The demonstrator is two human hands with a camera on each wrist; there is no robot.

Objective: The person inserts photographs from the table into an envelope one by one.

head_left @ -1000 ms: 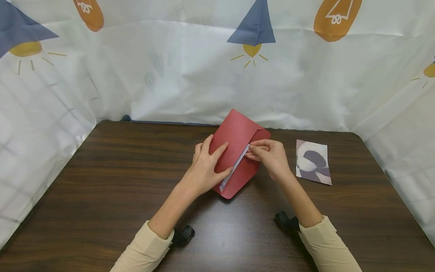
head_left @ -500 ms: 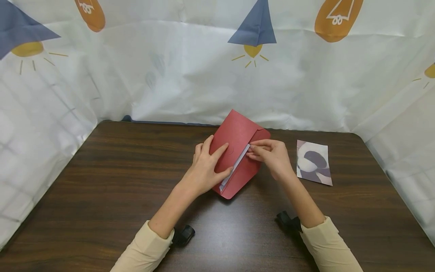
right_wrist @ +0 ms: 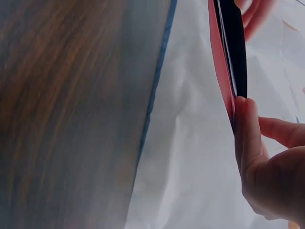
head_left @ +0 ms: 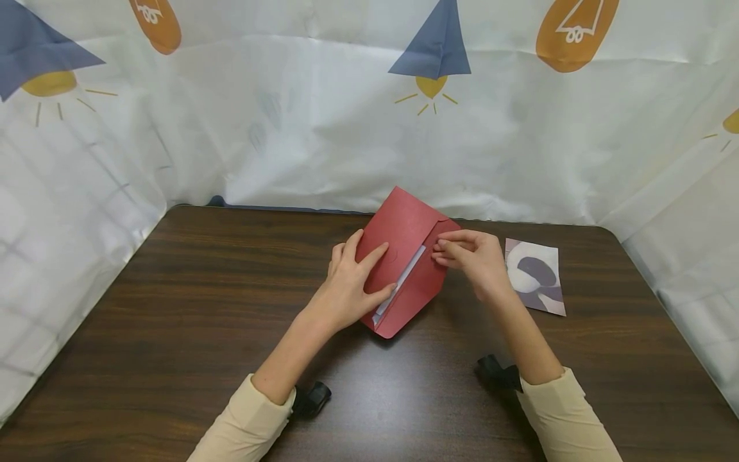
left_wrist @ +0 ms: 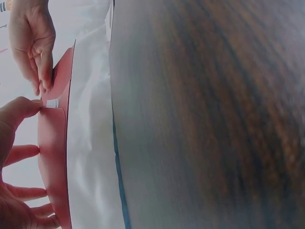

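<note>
A red envelope (head_left: 398, 221) is tilted above the table, with the edge of a white paper (head_left: 414, 260) showing in its opening. My left hand (head_left: 343, 292) holds the envelope by its left side, fingers spread over the front and thumb by the opening. My right hand (head_left: 482, 263) is over the envelope's flap (head_left: 424, 279), fingertips right at it and nothing visible between them. In the left wrist view, the envelope (left_wrist: 52, 138) shows nearly edge-on. The right wrist view has the right fingers (right_wrist: 251, 129) along the envelope's edge (right_wrist: 219, 57), its near side dark.
A picture card (head_left: 539, 276) in white, grey and purple lies on the dark wooden table (head_left: 190, 321), right of my right hand. White sheeting (head_left: 277, 128) with lamp and bulb prints hangs behind and beside the table.
My right hand has let go of the paper's edge and moved right over the flap. The left hand and envelope have stayed in place.
</note>
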